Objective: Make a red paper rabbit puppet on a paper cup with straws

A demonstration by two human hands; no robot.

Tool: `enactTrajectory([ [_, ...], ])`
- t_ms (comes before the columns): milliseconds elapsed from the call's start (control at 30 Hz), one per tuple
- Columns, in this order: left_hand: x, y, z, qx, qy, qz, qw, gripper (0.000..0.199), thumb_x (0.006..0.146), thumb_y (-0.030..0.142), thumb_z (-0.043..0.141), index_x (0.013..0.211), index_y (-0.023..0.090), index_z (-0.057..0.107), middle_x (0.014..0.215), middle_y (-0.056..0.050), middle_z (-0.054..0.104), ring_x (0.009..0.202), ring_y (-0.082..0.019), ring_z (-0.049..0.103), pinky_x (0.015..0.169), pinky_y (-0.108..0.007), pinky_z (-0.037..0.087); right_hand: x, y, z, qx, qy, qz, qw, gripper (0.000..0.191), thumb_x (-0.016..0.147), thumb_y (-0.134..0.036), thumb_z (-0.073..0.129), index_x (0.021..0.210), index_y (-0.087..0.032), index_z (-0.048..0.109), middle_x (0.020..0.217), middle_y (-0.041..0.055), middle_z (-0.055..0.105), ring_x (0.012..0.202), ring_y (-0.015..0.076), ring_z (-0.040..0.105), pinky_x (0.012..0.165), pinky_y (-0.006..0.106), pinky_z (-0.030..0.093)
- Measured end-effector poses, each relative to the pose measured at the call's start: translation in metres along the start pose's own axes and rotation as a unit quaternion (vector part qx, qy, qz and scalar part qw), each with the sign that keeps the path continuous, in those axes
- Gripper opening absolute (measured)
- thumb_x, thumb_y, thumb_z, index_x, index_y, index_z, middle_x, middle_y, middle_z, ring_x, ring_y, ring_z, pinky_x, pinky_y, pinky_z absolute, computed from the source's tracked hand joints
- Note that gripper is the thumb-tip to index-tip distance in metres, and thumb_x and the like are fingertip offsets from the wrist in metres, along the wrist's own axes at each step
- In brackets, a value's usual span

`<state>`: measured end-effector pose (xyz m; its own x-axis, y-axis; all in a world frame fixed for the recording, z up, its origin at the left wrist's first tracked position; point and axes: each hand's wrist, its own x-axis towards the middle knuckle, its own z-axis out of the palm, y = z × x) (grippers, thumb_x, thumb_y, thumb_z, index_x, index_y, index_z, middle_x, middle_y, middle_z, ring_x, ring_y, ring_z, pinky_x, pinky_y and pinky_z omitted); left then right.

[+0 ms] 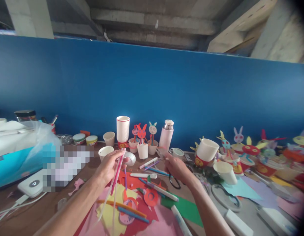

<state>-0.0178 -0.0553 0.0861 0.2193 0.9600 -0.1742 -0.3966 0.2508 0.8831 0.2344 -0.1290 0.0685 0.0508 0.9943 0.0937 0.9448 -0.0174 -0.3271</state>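
Observation:
My left hand [112, 164] pinches a few pink and white strips [117, 175] that hang down over the paper scraps. Just beside its fingertips is a roll of clear tape [130, 158]. In my right hand [176, 166] are scissors, their blades [160, 153] pointing up and left and a dark handle loop [175, 182] below the fingers. Between and below the hands lie yellow paper [110, 206], an orange paper ring [150, 196], a pink paper face [128, 214] and several markers [164, 191].
Behind the hands stand a stack of paper cups [123, 129], cups with paper rabbits [142, 150] and a pink thermos [166, 136]. More decorated cups [235, 162] fill the right side. At left are a plastic bag [24, 147] and a white device with cables [31, 183].

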Motion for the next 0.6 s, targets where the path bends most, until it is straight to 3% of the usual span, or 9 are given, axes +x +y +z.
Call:
enactTrajectory([
  [100,0.001,-0.001,-0.001,-0.013,-0.002,0.010,1.000,0.013,0.064,0.014,0.066,0.075,0.014,0.060,0.067,0.000,0.062,0.056,-0.015,0.064,0.041,-0.021,0.047,0.001,-0.030,0.015,0.117,0.154,-0.037,0.980,0.018,0.085,-0.021,0.029,0.088,-0.018,0.047,0.066,0.0003,0.058,0.059,0.0124,0.054,0.057,0.021,0.035],
  [200,0.003,-0.002,-0.002,-0.033,0.005,0.012,0.999,0.011,0.064,0.012,0.065,0.073,0.014,0.060,0.064,0.000,0.063,0.057,-0.016,0.064,0.042,-0.021,0.047,0.000,-0.057,0.036,0.239,0.202,-0.078,0.947,0.015,0.086,-0.027,0.033,0.085,-0.018,0.046,0.068,0.0000,0.058,0.058,0.0118,0.052,0.054,0.020,0.035],
  [367,0.004,0.000,-0.002,-0.045,0.013,0.023,0.999,0.013,0.064,0.009,0.063,0.075,0.014,0.060,0.065,0.000,0.065,0.057,-0.017,0.065,0.042,-0.022,0.048,-0.005,-0.075,0.060,0.272,0.153,-0.117,0.943,0.022,0.087,-0.027,0.032,0.079,-0.018,0.050,0.062,-0.0016,0.053,0.055,0.0104,0.047,0.052,0.019,0.031],
  [600,0.006,0.003,-0.005,-0.062,0.018,0.049,0.997,0.012,0.065,0.010,0.063,0.076,0.014,0.059,0.067,-0.001,0.065,0.060,-0.017,0.065,0.045,-0.022,0.049,-0.010,-0.076,0.057,0.178,0.079,-0.227,0.954,0.013,0.081,-0.017,0.042,0.074,-0.017,0.052,0.072,0.0002,0.055,0.066,0.0108,0.048,0.059,0.019,0.031],
])
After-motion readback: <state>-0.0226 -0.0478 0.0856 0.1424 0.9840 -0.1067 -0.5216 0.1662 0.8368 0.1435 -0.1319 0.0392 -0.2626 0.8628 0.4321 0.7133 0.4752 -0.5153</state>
